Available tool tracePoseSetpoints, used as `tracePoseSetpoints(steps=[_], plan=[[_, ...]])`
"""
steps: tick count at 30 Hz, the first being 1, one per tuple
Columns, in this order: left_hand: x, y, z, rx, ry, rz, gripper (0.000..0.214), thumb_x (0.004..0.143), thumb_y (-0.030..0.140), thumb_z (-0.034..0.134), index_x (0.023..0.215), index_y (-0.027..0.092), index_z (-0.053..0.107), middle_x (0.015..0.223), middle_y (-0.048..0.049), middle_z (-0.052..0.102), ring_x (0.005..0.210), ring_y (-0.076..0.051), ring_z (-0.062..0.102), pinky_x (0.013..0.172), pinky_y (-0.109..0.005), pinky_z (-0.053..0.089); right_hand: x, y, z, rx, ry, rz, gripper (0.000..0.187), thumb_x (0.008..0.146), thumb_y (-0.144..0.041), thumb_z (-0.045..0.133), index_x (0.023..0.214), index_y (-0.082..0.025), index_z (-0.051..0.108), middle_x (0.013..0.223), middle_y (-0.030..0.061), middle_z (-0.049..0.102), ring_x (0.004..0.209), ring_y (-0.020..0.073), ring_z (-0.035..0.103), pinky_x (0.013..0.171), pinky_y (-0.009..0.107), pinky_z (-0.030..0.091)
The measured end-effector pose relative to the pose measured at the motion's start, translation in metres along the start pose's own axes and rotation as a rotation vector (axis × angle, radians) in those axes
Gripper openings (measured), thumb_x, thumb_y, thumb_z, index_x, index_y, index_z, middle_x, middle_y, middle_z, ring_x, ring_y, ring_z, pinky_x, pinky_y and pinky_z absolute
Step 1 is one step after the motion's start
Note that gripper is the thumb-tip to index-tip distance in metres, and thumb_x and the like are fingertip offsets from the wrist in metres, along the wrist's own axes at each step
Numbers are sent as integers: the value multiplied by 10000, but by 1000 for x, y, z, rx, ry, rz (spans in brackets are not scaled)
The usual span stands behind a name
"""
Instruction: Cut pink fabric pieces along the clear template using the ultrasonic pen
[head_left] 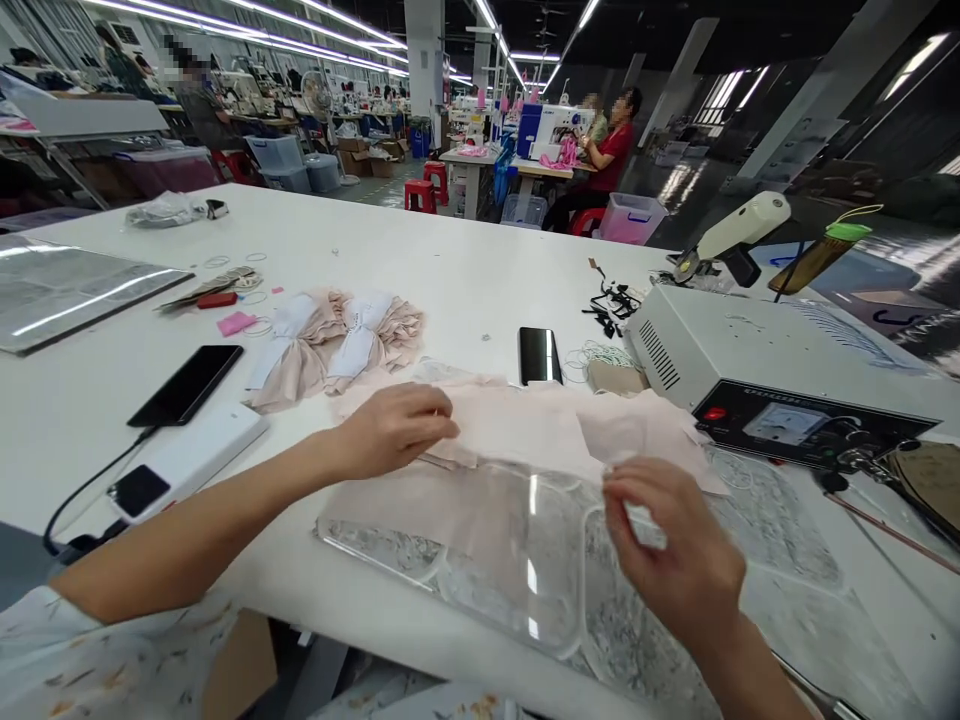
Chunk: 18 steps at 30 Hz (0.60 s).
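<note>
Pale pink fabric pieces (517, 420) lie spread across the table in front of me, partly over a clear plastic sheet (510, 570). My left hand (394, 430) is at the left part of the fabric, its fingers bent and closed at the cloth. At the front right corner of the upper piece, my right hand (675, 545) has thumb and forefinger pinched together on the fabric's edge. The exact grip of the left fingertips is partly hidden. Behind the left hand sit gathered pink fabric bundles (337, 340) wrapped with white strips.
At right stands a grey machine box (780, 360) with a dial. A phone (540, 355) lies behind the fabric; another phone (186, 385) and a white power bank (191, 460) lie left. Black small parts (613, 305) are near the box. People sit at sewing machines beyond.
</note>
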<state>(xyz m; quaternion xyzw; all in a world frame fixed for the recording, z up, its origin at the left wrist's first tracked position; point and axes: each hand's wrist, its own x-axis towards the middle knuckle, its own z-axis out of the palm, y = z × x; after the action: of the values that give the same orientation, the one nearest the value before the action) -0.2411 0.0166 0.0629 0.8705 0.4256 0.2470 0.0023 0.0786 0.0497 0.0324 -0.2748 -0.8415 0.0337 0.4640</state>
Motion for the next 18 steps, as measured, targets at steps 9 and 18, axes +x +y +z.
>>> tracePoseSetpoints(steps=[9, 18], plan=[[-77, 1, 17, -66, -195, 51, 305, 1009, 171, 312, 979, 199, 614, 885, -93, 622, 765, -181, 570, 764, -322, 469, -45, -46, 44, 82, -299, -183, 224, 832, 2, 496, 931, -166, 606, 750, 49, 642, 735, 173, 624, 692, 329, 545], [-92, 5, 15, -29, -195, 58, 217, 1021, 201, 358, 998, 183, 573, 906, -90, 615, 769, -190, 533, 753, -326, 426, -55, -49, 44, 37, -306, -168, 221, 829, -38, 524, 987, -156, 624, 780, 70, 675, 688, 177, 647, 623, 301, 564]])
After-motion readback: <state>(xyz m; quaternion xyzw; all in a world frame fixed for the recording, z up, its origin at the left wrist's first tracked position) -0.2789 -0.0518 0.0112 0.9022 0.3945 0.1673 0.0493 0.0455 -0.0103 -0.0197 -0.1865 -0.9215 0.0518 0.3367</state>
